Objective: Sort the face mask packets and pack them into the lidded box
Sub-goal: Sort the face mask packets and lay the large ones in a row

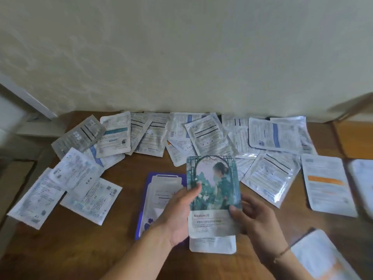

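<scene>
Both hands' fingers (194, 190) holding green packet (214, 184), purple packet (159, 190) beneath, face-down packets (205, 132) fanned behind

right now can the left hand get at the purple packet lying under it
Probably yes: the purple packet lies face up just beneath the left hand, but that hand is holding the green packet and must release first.

Bare forearms, thin bracelet (281, 255) on right wrist, possibly beaded

Many packets (205, 134) are being spread in an overlapping arc along the table's (129, 166) far edge, against the wall (181, 53). One packet (214, 190) is being held between both hands (181, 217) near the front, above another packet (213, 244), with a further one (159, 190) lying just left.
</scene>
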A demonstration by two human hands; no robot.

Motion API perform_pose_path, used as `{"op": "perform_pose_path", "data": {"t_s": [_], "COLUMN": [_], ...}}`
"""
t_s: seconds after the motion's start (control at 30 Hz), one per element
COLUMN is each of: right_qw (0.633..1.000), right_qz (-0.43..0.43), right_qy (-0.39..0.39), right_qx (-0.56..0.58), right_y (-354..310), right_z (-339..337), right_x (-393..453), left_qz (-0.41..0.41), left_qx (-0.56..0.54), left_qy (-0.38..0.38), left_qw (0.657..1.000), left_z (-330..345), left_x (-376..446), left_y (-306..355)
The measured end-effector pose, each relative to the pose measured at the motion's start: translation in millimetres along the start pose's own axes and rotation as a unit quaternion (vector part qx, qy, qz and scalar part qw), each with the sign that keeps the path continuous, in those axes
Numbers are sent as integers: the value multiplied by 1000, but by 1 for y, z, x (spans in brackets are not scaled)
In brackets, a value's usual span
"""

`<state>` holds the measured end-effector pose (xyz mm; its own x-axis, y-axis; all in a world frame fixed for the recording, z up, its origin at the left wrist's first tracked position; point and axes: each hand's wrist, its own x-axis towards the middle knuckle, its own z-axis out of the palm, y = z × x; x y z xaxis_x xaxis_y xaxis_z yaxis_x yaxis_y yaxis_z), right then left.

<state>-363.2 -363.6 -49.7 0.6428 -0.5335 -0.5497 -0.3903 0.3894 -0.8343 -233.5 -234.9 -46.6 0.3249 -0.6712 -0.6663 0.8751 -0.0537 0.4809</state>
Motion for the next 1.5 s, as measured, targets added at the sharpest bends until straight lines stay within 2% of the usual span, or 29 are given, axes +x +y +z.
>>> {"op": "perform_pose_path", "data": {"t_s": [0.07,0.13,0.2,0.33,0.43,0.53,0.7,0.8,0.87,0.97,1.03,1.07,1.2,1.27,1.37,1.5], "right_qw": [1000,999,998,995,991,980,958,923,877,784,743,734,737,746,740,730], "right_qz": [4,15,33,64,77,63,-4,-69,-121,-217,-236,-243,-283,-306,-339,-333], "right_qy": [15,30,41,49,68,73,87,84,89,74,44,34,26,23,21,24], "right_qx": [-10,-27,-41,-59,-89,-174,-273,-370,-456,-578,-625,-634,-613,-591,-581,-596], "right_y": [9,21,35,58,70,80,74,72,76,87,92,96,110,114,119,120], "right_z": [-6,-12,-16,-16,-14,-10,-11,-17,-24,-29,-27,-25,-19,-17,-16,-16], "right_x": [-3,-4,-4,-1,1,3,-3,-10,-13,-11,-9,-7,-6,-6,-6,-8], "left_qz": [71,144,193,197,200,218,244,254,255,268,272,272,277,275,282,294], "left_qx": [81,208,350,617,727,767,783,794,808,825,824,820,806,806,804,804], "left_qy": [56,128,155,103,106,120,141,147,146,133,125,124,129,129,128,133], "left_qw": [993,959,903,755,648,592,555,532,510,479,481,489,508,507,507,500], "left_z": [-3,-10,-18,-24,-29,-34,-38,-39,-42,-43,-43,-43,-43,-44,-45,-50], "left_x": [11,24,36,55,64,69,74,75,75,76,78,78,80,80,82,85], "left_y": [2,12,25,43,40,35,27,27,28,28,27,26,22,21,21,20]}}
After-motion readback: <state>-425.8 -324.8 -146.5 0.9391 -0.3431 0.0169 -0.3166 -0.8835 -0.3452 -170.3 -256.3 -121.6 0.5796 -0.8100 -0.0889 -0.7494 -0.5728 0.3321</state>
